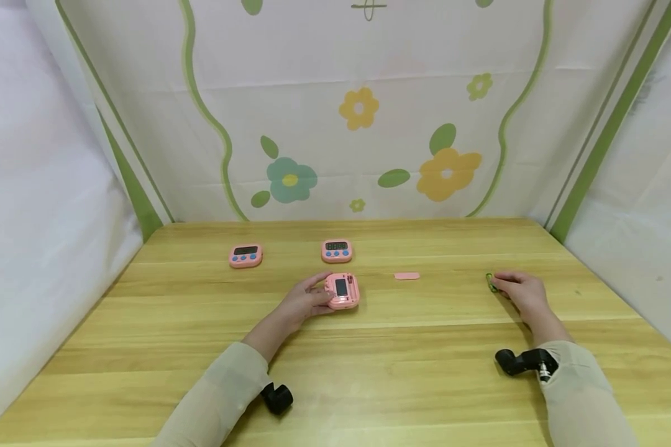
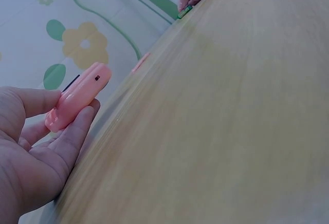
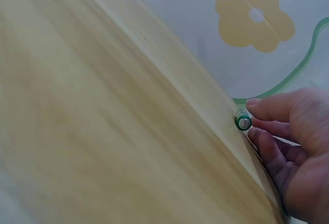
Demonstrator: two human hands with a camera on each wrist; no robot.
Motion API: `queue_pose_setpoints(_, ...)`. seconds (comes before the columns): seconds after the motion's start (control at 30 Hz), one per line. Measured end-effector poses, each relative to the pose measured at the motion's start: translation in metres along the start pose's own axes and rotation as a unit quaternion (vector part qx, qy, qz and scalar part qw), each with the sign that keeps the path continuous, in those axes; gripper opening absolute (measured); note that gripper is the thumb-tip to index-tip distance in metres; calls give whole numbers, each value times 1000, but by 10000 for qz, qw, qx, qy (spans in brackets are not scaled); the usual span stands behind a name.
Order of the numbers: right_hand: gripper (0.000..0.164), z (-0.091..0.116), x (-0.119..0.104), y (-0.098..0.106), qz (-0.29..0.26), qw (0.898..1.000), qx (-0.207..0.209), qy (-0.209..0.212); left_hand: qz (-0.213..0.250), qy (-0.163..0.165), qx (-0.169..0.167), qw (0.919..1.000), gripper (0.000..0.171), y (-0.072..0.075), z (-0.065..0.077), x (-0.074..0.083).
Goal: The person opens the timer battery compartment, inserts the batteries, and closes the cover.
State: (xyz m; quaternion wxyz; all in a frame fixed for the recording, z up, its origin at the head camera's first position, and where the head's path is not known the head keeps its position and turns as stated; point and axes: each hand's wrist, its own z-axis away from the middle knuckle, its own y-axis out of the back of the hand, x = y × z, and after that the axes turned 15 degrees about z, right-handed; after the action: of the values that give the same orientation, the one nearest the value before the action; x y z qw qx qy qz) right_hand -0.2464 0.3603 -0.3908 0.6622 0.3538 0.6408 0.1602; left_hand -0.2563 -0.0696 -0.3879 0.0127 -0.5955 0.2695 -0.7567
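My left hand (image 1: pixel 304 301) grips a pink digital timer (image 1: pixel 353 298) by its left side, thumb on the face turned up and fingers beneath. That face carries a dark rectangle and an uncovered slot along its right side. In the left wrist view the timer (image 2: pixel 85 95) shows edge-on, raised off the table. Far to the right, my right hand (image 1: pixel 522 295) pinches a small green battery (image 3: pixel 243 121) between thumb and fingertips, low at the tabletop. A flat pink strip, like a battery cover (image 1: pixel 407 275), lies on the table between the hands.
Two more pink timers with blue buttons lie toward the back, one at the left (image 1: pixel 245 256) and one near the middle (image 1: pixel 337 251). Behind the wooden table (image 1: pixel 391 372) hangs a flowered white cloth (image 1: pixel 291 74), with white cloth at both sides.
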Motion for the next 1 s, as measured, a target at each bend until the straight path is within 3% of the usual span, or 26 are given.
queue_pose_setpoints(0.4, 50, 0, -5, 1, 947, 9951, -146, 238, 8, 66, 23, 10000, 54, 0, 1, 1)
queue_pose_setpoints(1.0, 35, -1, -4, 0, 1184, 9918, -325, 357, 39, 60, 64, 10000, 54, 0, 0, 1)
